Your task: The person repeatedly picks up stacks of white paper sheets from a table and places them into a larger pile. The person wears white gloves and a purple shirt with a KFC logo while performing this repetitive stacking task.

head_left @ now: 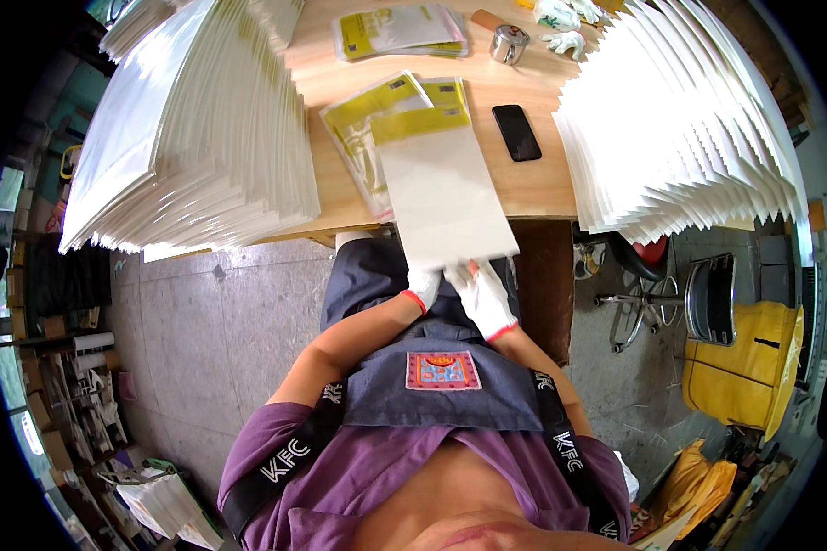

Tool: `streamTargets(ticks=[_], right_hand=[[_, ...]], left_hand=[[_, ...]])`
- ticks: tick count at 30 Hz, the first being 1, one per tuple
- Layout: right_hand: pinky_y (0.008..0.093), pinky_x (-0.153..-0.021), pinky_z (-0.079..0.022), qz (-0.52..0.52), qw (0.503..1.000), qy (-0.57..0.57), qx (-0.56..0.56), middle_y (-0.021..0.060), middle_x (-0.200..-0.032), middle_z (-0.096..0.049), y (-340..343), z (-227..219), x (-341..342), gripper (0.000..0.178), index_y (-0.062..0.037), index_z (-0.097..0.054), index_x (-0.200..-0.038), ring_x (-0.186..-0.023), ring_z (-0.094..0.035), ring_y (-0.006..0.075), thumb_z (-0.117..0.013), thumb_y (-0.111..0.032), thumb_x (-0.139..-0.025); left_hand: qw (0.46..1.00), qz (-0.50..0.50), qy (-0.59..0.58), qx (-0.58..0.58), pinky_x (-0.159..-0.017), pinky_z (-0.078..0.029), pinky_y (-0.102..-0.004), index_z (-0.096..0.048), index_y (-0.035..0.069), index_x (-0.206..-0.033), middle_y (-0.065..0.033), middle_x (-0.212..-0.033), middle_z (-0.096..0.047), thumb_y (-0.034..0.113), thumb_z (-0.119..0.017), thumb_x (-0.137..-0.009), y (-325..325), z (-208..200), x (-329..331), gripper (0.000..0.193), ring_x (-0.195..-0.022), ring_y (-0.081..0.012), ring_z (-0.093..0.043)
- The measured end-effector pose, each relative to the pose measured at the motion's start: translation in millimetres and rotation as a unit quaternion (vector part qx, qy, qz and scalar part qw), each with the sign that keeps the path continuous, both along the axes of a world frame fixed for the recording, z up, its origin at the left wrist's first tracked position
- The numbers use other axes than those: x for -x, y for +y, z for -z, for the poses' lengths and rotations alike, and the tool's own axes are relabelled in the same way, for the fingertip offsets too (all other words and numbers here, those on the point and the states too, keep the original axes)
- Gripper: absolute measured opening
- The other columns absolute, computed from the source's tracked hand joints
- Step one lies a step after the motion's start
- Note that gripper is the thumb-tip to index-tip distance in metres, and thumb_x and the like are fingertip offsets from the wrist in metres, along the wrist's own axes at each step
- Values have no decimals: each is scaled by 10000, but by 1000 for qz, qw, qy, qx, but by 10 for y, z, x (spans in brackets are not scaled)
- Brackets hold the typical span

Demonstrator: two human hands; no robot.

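Observation:
A flat plastic sleeve (pixel 441 188) with a yellow-green header and a white face reaches over the table's front edge toward my lap. My right hand (pixel 481 296), in a white glove with a red cuff, pinches the near edge of this sleeve. Bare fingertips show through the glove. Right beside it, my left hand (pixel 421 287), gloved the same way, is at the sleeve's near left corner; its fingers are hidden beneath. Under the far part of the sleeve lie more yellow-green and clear sleeves (pixel 351 124), fanned out on the wooden table (pixel 335 197).
Tall leaning stacks of white sleeves stand left (pixel 220 138) and right (pixel 675 129). A black phone (pixel 516 133), a metal cylinder (pixel 508 43), white gloves (pixel 563 44) and another sleeve pile (pixel 400 32) lie on the table. An office chair (pixel 710 298) stands right.

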State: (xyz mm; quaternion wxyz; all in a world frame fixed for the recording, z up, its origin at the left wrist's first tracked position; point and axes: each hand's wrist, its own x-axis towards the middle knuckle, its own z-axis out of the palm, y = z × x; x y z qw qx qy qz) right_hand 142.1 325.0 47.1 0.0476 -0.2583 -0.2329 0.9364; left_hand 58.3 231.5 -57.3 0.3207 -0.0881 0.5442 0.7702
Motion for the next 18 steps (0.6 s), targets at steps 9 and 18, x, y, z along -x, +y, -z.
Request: streamTargets(ticks=[9, 18], right_hand=[[303, -649, -536, -229, 955, 65, -177, 121, -928, -630, -71, -237, 479, 353, -8, -464, -1229, -712, -631, 186, -358, -219, -967], [461, -605, -466, -341, 410, 58, -844, 130, -813, -643, -372, -382, 1031, 139, -97, -495, -888, -749, -626, 327, -501, -220, -824]], left_hand=[[987, 77, -103, -101, -642, -487, -294, -539, 64, -999, -59, -853, -594, 155, -381, -904, -583, -552, 243, 205, -722, -201, -589], [994, 87, -14, 60, -707, -515, -299, -525, 9, -1112, -105, -1027, -616, 182, -433, -934, -1071, -1087, 538, 265, -853, -193, -620]])
